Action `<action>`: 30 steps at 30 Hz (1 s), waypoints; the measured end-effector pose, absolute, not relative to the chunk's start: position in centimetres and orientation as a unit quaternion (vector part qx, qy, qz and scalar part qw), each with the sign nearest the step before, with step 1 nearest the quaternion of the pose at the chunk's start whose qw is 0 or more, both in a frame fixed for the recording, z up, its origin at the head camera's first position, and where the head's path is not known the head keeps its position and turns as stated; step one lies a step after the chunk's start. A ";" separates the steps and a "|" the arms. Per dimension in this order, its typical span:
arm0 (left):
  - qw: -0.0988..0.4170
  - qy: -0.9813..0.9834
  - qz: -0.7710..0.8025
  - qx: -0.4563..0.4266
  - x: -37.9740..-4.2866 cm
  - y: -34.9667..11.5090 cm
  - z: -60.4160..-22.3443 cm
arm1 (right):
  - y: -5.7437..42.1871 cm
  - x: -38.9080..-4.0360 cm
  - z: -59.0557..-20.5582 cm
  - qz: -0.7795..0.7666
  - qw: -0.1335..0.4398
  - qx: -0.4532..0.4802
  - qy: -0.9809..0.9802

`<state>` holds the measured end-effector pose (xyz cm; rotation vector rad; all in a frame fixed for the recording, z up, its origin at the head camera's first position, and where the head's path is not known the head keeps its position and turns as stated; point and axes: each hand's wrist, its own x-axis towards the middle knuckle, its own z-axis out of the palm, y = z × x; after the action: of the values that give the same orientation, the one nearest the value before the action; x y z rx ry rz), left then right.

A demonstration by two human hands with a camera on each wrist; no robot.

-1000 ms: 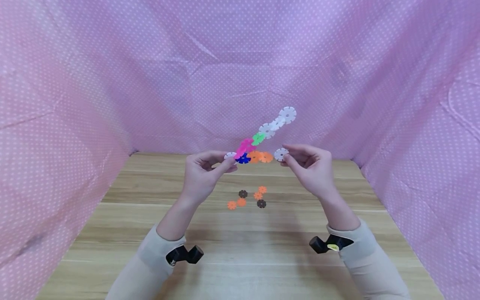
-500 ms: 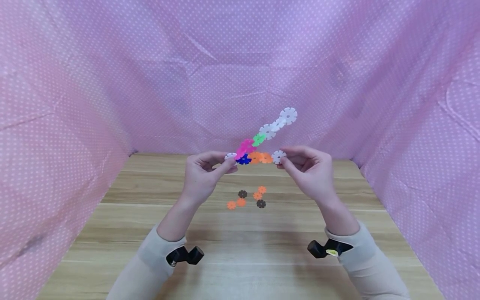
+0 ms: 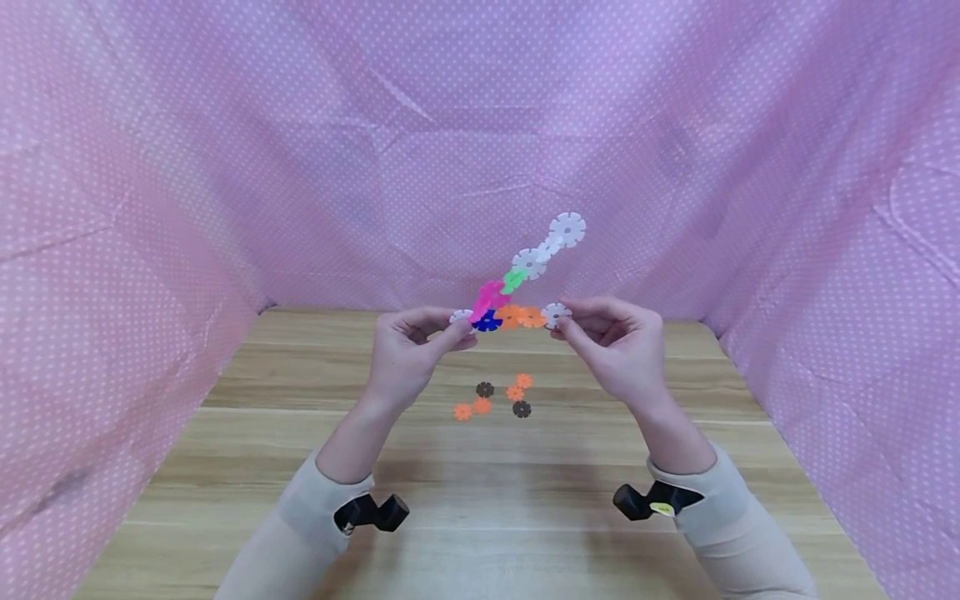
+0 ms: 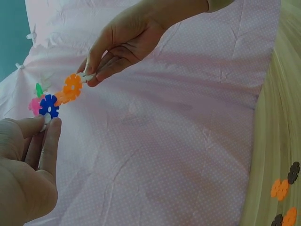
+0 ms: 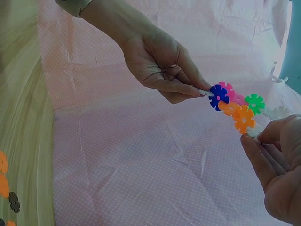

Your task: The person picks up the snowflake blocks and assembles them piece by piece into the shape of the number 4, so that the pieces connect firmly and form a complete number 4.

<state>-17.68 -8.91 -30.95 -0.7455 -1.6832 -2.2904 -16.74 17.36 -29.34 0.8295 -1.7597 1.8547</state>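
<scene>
Between both hands, raised over the table, is a chain of notched plastic snowflake discs. My left hand pinches a white disc beside the blue disc. From there a branch of pink discs, a green disc and white discs slants up to the right. Orange discs run sideways from the blue one. My right hand pinches another white disc, its edge right at the last orange disc. In the left wrist view, that white disc shows edge-on at the orange disc's rim.
On the wooden table, below the hands, lie orange snowflake discs joined in pairs, with a dark brown disc and another brown disc close by. Pink dotted cloth rises behind and along both sides.
My right hand has moved left, bringing its white disc from a gap away up against the end orange disc. The slanting branch has shifted slightly left. My left hand keeps its pinch.
</scene>
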 end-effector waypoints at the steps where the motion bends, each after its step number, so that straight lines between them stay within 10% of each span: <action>1: 0.099 -0.571 -0.775 -0.252 -17.7 -8.9 -31.0 | 17.4 -16.7 -29.4 0.673 0.224 0.301 -0.637; 20: 0.124 -0.571 -0.759 -0.287 -17.5 -8.7 -30.2 | 17.5 -16.6 -29.0 0.634 0.278 0.309 -0.652; 30: 0.137 -0.563 -0.773 -0.258 -17.6 -8.8 -30.3 | 19.0 -17.9 -31.4 0.595 0.188 0.301 -0.721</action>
<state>-17.59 -8.82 -30.29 -0.7466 -1.6301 -2.2359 -17.91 18.97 -31.43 0.8457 -2.0289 1.6748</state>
